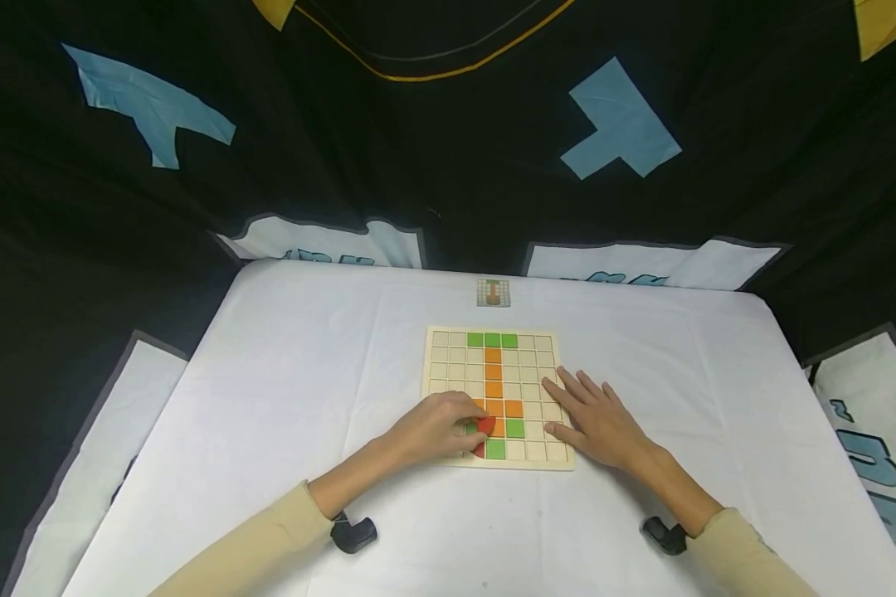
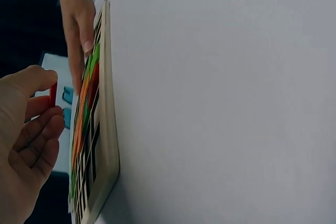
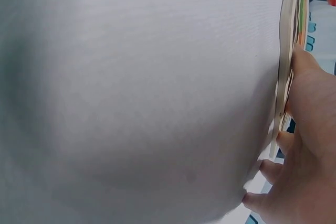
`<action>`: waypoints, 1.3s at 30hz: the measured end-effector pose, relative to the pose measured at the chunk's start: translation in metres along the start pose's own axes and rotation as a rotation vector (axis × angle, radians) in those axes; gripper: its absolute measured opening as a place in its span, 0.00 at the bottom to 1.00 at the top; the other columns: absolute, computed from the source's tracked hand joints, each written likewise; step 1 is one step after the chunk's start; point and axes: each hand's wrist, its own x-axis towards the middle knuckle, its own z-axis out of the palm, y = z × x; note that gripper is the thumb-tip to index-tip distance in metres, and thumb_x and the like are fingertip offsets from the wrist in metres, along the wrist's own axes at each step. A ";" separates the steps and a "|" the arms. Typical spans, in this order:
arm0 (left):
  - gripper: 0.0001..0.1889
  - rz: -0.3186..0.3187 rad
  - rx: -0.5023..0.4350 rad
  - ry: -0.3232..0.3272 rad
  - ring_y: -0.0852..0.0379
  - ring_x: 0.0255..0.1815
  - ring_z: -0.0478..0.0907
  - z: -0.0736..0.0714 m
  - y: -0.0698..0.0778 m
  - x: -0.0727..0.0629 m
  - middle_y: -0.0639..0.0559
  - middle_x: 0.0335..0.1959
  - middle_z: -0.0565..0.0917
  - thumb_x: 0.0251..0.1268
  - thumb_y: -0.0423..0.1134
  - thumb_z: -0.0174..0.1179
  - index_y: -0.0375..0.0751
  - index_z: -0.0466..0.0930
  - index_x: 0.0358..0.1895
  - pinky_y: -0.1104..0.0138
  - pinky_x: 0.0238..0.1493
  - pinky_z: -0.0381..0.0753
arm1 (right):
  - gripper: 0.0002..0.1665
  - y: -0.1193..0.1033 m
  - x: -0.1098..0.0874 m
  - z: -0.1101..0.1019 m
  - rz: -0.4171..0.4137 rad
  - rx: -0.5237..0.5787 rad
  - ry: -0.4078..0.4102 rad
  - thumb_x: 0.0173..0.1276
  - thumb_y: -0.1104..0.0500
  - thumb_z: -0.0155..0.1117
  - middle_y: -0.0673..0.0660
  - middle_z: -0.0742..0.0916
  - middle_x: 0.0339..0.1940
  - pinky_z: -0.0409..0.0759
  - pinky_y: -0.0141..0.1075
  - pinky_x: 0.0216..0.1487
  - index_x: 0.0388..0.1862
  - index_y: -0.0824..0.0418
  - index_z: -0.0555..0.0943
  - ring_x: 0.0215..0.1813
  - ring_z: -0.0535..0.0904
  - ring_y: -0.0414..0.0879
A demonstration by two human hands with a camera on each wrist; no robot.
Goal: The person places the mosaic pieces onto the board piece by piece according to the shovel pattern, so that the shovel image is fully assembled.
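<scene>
A wooden grid board [image 1: 541, 452] lies on the table, with green squares [image 1: 492, 340] along its far edge and a column of orange squares [image 1: 493, 373] running toward me. Over its near part, my left hand [image 1: 439, 424] pinches a red piece [image 1: 486, 424] with a curved edge between thumb and fingers. In the left wrist view that red piece [image 2: 53, 94] appears thin, held above the board. Another red piece [image 1: 480, 450] sits in the near row, partly hidden by my thumb. My right hand [image 1: 601, 421] rests with spread fingers on the board's right edge.
A small card [image 1: 493, 293] with a picture of a similar grid lies beyond the board. White cloth covers the table [image 1: 284, 356]. Black fabric [image 1: 418, 166] with blue and white patches hangs behind it. Dark devices [image 1: 353, 535] are at both wrists.
</scene>
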 end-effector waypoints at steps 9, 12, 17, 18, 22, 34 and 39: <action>0.08 0.058 0.076 -0.031 0.64 0.39 0.78 0.021 0.009 0.009 0.57 0.37 0.86 0.62 0.38 0.66 0.43 0.89 0.42 0.76 0.44 0.75 | 0.41 0.000 -0.001 0.000 -0.009 0.007 0.012 0.72 0.39 0.59 0.63 0.65 0.77 0.54 0.69 0.68 0.78 0.55 0.65 0.75 0.57 0.67; 0.07 0.095 0.101 -0.022 0.64 0.37 0.76 0.027 0.011 0.010 0.56 0.37 0.85 0.61 0.37 0.67 0.43 0.89 0.41 0.78 0.40 0.73 | 0.41 0.000 -0.001 -0.001 -0.002 0.007 0.010 0.72 0.38 0.59 0.63 0.65 0.77 0.54 0.69 0.68 0.78 0.55 0.65 0.75 0.57 0.67; 0.07 0.119 0.177 -0.013 0.62 0.34 0.76 0.034 0.016 0.012 0.54 0.35 0.84 0.59 0.36 0.68 0.42 0.89 0.40 0.78 0.37 0.73 | 0.42 -0.001 0.001 -0.002 0.009 0.000 -0.004 0.72 0.38 0.59 0.63 0.65 0.77 0.54 0.68 0.68 0.78 0.54 0.64 0.76 0.57 0.67; 0.07 0.112 0.193 -0.014 0.61 0.34 0.76 0.034 0.017 0.012 0.54 0.35 0.84 0.59 0.36 0.68 0.42 0.89 0.39 0.77 0.37 0.73 | 0.42 -0.001 0.001 -0.001 0.011 -0.002 -0.008 0.72 0.38 0.59 0.63 0.64 0.77 0.54 0.68 0.68 0.78 0.54 0.64 0.76 0.57 0.67; 0.06 0.062 0.241 -0.029 0.60 0.35 0.75 0.035 0.024 0.015 0.53 0.36 0.84 0.59 0.36 0.69 0.41 0.89 0.39 0.76 0.38 0.74 | 0.42 -0.001 0.001 -0.002 0.017 -0.004 -0.018 0.72 0.37 0.59 0.63 0.64 0.78 0.54 0.68 0.68 0.78 0.54 0.64 0.76 0.57 0.66; 0.06 0.036 0.341 -0.017 0.59 0.36 0.75 0.042 0.037 0.018 0.54 0.33 0.81 0.59 0.39 0.70 0.40 0.89 0.36 0.72 0.41 0.76 | 0.41 0.000 0.001 -0.001 0.005 -0.005 0.004 0.72 0.38 0.60 0.64 0.65 0.77 0.55 0.69 0.67 0.78 0.54 0.65 0.75 0.58 0.67; 0.07 0.051 0.404 -0.011 0.59 0.36 0.75 0.043 0.040 0.018 0.54 0.34 0.80 0.60 0.41 0.71 0.42 0.88 0.36 0.71 0.40 0.76 | 0.42 0.002 0.001 0.000 0.003 -0.007 0.002 0.72 0.38 0.59 0.64 0.65 0.77 0.55 0.69 0.67 0.78 0.54 0.64 0.75 0.57 0.67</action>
